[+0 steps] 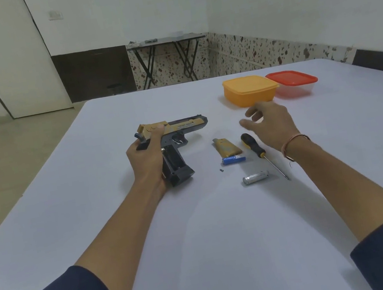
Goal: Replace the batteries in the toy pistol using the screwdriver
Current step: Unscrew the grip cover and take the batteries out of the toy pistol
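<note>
My left hand (147,160) grips the gold and dark grey toy pistol (178,134) at the rear of its slide and grip, with the barrel pointing right. The battery bay in the pistol's grip is uncovered and looks empty. The gold battery cover (226,147) lies on the table to the right of the pistol. A blue battery (234,159) lies just in front of the cover, and a silver battery (255,177) lies nearer me. A tiny dark screw (221,170) sits left of the blue battery. My right hand (270,120) hovers open above the black and yellow screwdriver (260,151), holding nothing.
An orange lidded box (249,89) and a clear box with a red lid (293,82) stand at the back right of the white table (213,230). The table's left edge runs diagonally beside my left arm. A folding table (164,41) stands by the far wall.
</note>
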